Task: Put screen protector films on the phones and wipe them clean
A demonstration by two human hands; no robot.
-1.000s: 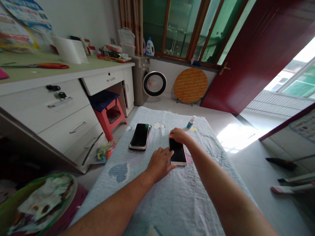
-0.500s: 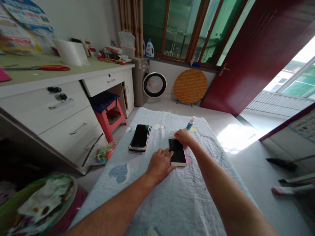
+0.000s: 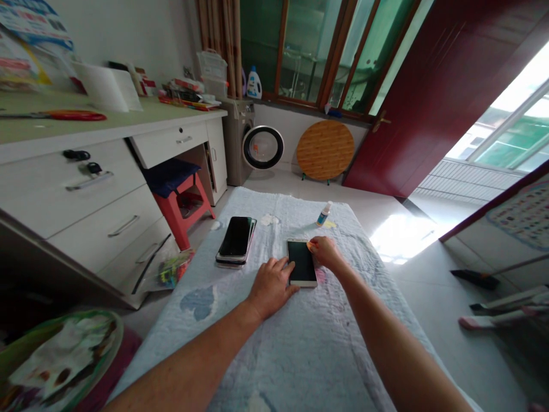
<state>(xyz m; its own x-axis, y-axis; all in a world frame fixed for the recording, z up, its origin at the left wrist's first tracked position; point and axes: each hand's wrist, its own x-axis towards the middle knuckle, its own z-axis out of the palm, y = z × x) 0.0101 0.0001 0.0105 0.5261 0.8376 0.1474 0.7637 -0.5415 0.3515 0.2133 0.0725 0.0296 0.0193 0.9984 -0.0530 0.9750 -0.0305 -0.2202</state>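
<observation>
A white-framed smartphone lies face up on the light blue bedspread, its screen dark. Along its left side and lower corner, my left hand presses and holds it, thumb at the bottom edge and a finger on the glass. My right hand is closed on a small orange piece, perhaps cloth or sponge, against the upper right of the screen. To the left lies a stack of smartphones, the top one black. Beyond my right hand stands a small spray bottle with a blue label.
A red stool stands left of the bed, beside a white desk with drawers. At the lower left is a bin holding crumpled paper. A washing machine with its door open and a round wooden tabletop stand at the back.
My right hand with the orange piece has slid from the phone's top edge down to the upper right of its screen. My left hand stays at the phone. The view has shifted slightly right.
</observation>
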